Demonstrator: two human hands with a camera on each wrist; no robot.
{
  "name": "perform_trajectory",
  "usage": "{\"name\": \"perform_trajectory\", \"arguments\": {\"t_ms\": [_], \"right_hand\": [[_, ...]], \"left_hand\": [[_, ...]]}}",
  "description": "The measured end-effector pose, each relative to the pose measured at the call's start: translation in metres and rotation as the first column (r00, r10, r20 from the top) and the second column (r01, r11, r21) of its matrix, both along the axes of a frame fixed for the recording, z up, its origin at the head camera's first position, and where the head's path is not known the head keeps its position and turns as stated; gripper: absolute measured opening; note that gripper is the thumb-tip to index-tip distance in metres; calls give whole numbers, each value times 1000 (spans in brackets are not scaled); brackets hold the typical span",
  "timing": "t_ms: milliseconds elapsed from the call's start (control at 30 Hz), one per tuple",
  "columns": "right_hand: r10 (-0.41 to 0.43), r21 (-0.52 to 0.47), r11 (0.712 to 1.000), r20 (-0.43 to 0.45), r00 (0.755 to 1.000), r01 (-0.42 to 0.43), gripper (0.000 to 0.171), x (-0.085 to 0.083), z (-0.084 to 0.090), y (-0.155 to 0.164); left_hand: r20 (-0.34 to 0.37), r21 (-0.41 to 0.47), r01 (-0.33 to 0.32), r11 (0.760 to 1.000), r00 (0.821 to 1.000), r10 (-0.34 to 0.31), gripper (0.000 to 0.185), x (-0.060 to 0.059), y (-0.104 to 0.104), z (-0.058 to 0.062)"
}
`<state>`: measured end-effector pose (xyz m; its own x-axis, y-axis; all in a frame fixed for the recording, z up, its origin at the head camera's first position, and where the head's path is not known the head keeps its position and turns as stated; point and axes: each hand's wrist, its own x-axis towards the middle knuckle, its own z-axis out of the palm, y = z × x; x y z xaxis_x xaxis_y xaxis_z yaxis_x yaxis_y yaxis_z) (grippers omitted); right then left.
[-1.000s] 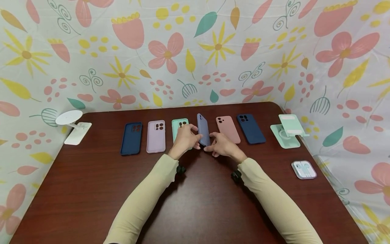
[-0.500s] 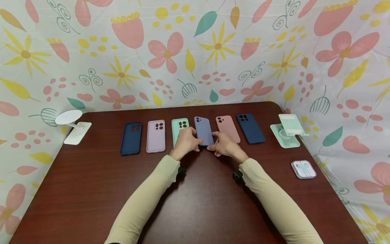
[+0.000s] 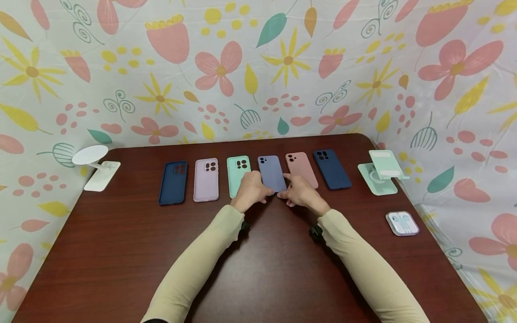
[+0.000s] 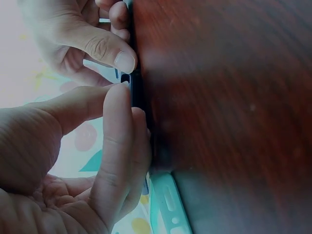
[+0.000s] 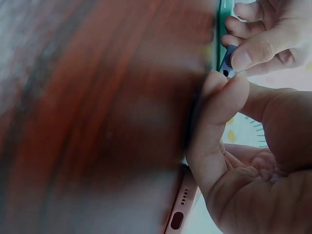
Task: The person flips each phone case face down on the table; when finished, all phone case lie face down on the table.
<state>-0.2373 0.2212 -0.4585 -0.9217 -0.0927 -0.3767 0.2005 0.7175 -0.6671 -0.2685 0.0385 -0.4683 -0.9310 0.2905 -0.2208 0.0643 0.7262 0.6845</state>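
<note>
A blue-grey phone case (image 3: 271,172) lies back up in the middle of a row of phone cases, its camera cutouts at the far end. My left hand (image 3: 251,190) grips its near left corner, thumb along the near edge. At the near right corner my right hand (image 3: 302,193) holds it the same way. The fingers cover most of that near edge. Just left lies a mint phone case (image 3: 238,169), partly behind my left hand; right of it is a pink phone case (image 3: 303,168), whose end with port holes shows in the right wrist view.
Further left are a lilac phone case (image 3: 206,181) and a dark blue one (image 3: 173,184); another navy phone case (image 3: 333,170) is at the right. A white stand (image 3: 101,177), a mint phone stand (image 3: 381,172) and boxed earphones (image 3: 402,223) sit near the sides of the brown table (image 3: 274,269).
The blue-grey case, tipped up on its side at first, has come down flat into the row between the mint and pink cases. My left hand has shifted slightly right along its near edge.
</note>
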Motion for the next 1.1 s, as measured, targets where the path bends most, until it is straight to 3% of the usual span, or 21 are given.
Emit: {"name": "perform_trajectory", "arguments": {"t_ms": [33,200,267,367,500,533,633,700,767,900,1000,1100], "right_hand": [[2,1,1000,-2,1000,-2,88,1,0,0],[14,6,1000,-18,1000,-14,88,3,2,-2],[9,0,1000,-13,1000,-9,88,3,2,-2],[3,-7,1000,-7,1000,-3,88,3,1,-2],[7,9,1000,-17,1000,-7,90,4,1,-3],[4,13,1000,-19,1000,-4,91,4,2,-3],[11,19,1000,-37,999,-11,94,5,2,-3],[33,5,999,-70,997,-33,97,1,-8,-1],[57,-18,998,-105,993,-59,99,1,-12,-2],[68,-62,995,-147,987,-78,96,9,-5,-15],[69,-75,994,-157,985,-82,90,19,7,-30],[79,-93,991,-170,982,-95,90,24,5,-43]], "left_hand": [[13,-1,2,1000,1000,-2,21,2,1,5],[23,-52,22,998,1000,-21,22,-18,5,-27],[42,-70,36,997,999,-33,22,-22,6,-33],[44,-90,53,994,998,-49,21,-26,6,-40],[10,-79,64,995,998,-63,25,-23,4,-37],[-4,-67,62,996,998,-63,26,-20,3,-35],[-17,-3,49,999,999,-49,27,-3,-4,-9],[-25,30,29,999,999,-28,30,10,-11,8],[-9,44,11,999,1000,-11,46,22,-20,28],[-21,-2,-8,1000,1000,8,75,27,-38,39],[-20,-24,-19,1000,1000,18,80,27,-51,43],[-15,-38,-33,999,999,32,83,25,-64,43]]}}
